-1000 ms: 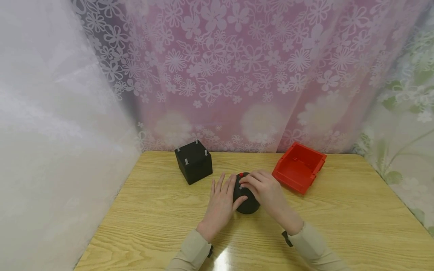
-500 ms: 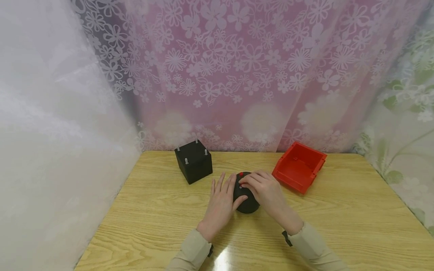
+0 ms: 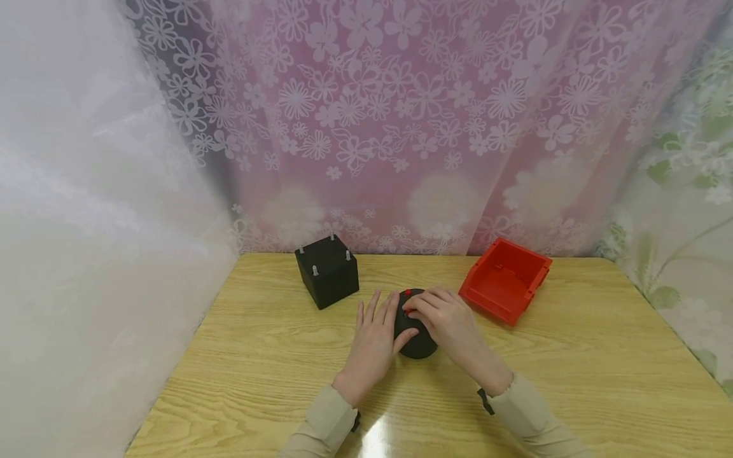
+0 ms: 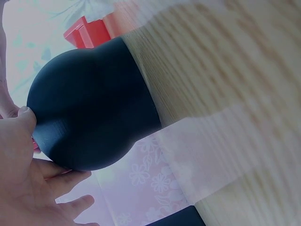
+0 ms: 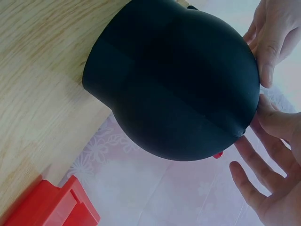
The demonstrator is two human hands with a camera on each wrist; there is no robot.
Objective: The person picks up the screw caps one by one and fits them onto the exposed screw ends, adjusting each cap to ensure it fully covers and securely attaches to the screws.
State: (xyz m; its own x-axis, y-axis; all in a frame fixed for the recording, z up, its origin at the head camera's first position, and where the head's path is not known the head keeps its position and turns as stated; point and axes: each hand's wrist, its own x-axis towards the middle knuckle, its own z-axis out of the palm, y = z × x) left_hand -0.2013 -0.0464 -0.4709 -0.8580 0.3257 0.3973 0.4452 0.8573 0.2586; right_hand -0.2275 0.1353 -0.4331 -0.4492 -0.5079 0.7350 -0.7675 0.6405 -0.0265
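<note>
A black rounded object [image 3: 420, 346] stands on the table, its dome-like ball above a narrower base in both wrist views. My left hand [image 3: 369, 346] rests on its left side, fingers straight and thumb across the near part of the top. On top, my right hand [image 3: 452, 321] pinches a small red piece [image 3: 408, 312], mostly hidden by the fingertips. Just beyond it, a second small red piece [image 3: 408, 292] sits at the dome's far edge. The right wrist view shows a bit of red [image 5: 218, 155] at the dome's edge.
A black box [image 3: 329, 280] with several upright metal bolts [image 3: 315, 271] on top stands at the back left. The red open bin [image 3: 504, 283] lies at the back right. Behind the wooden table [image 3: 246, 381] hangs a flowered pink curtain [image 3: 366, 127].
The silver bit visible under my right fingertips before no longer shows; red shows there now. Both hands stay in almost the same place on the black object.
</note>
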